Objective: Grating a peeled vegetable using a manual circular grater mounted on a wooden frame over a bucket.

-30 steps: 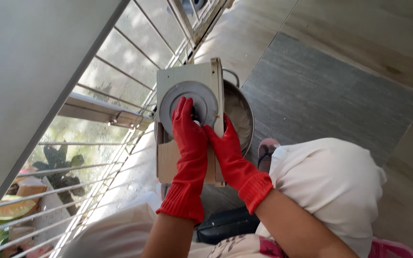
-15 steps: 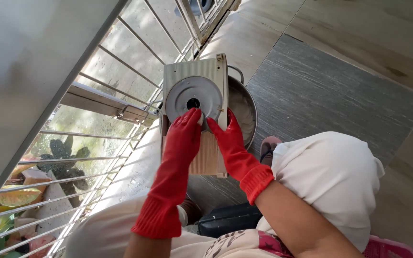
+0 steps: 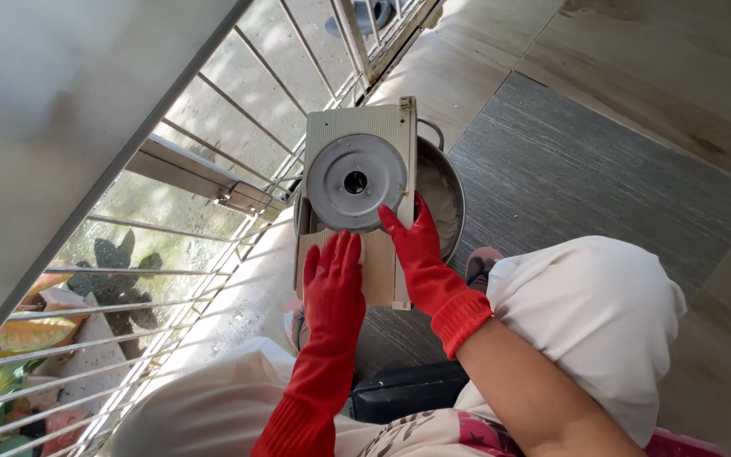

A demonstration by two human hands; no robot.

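Red rubber gloves cover both hands. The left hand (image 3: 334, 279) lies flat with its fingers spread and straight, pressed against the ribbed beige lower panel of a slicer housing (image 3: 357, 203); half a second earlier its fingertips reached up onto the round grey slicer blade (image 3: 356, 182), and a second ago they covered the blade's centre hole, so the hand has slid down off the disc and now sits wholly below it. The right hand (image 3: 417, 247) clamps the housing's right edge, thumb on the front near the blade's lower right rim, fingers hidden behind; its hold is much as before. The blade is now fully uncovered, its dark centre hole showing.

The housing stands upright, held above a steel pot (image 3: 446, 199) whose pale wet inside shows to the right behind it. The pot rests on a grey floor mat (image 3: 577, 169) laid on a wood-look floor (image 3: 678, 76). To the left runs a white metal railing (image 3: 213, 195), with green plants (image 3: 112, 279) beyond. The person's pale trousers (image 3: 590, 313) fill the lower right, and a dark stool (image 3: 403, 391) sits beneath.
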